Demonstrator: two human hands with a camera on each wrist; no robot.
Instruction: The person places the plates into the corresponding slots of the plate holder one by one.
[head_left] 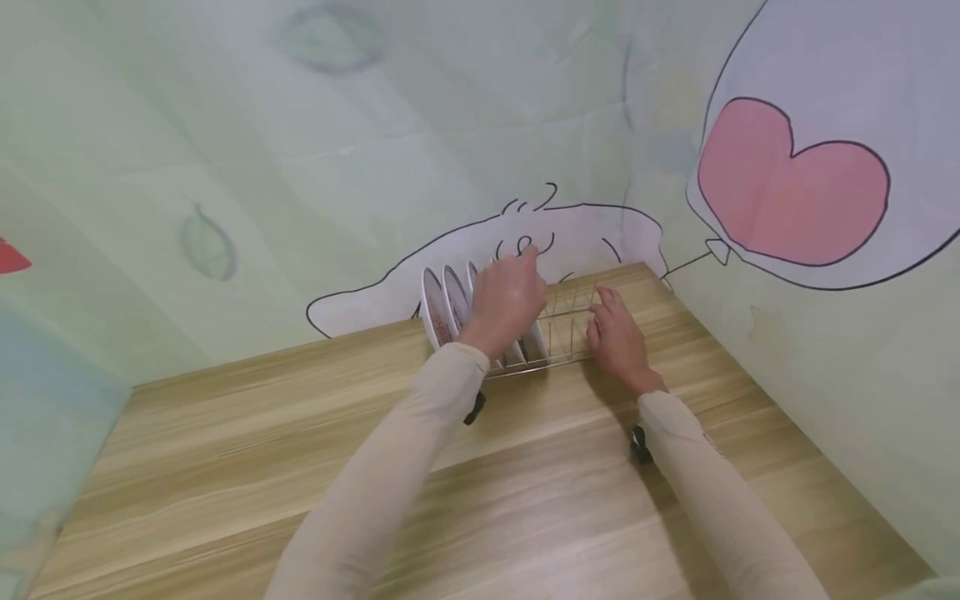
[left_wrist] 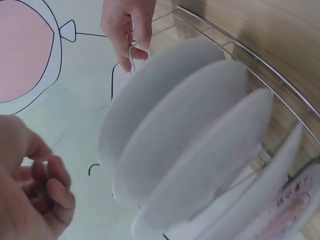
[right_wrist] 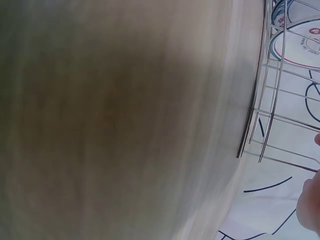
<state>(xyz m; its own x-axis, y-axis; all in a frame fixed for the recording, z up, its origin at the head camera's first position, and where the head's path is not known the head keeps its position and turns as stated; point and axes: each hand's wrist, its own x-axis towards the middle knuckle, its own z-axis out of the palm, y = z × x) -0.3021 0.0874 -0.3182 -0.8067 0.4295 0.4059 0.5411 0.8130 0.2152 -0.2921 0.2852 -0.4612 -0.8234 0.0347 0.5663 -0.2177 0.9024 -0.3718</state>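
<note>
Several white plates point(left_wrist: 187, 125) stand on edge, side by side, in a wire dish rack point(right_wrist: 249, 120). In the head view the plates point(head_left: 436, 310) fill the rack's left part; some are hidden behind my left hand point(head_left: 508, 298). That hand is over the plates, and in the left wrist view its loosely curled fingers point(left_wrist: 59, 197) hold nothing and stand apart from the rims. My right hand point(head_left: 618, 337) is at the rack's right end. Its thumb and fingers pinch the end wire, as the left wrist view shows.
The rack stands near the back edge of a wood-grain table point(head_left: 262, 433). Behind and to the right hang walls of printed cloth point(head_left: 465, 125), with a drawn balloon point(head_left: 795, 183) on the right.
</note>
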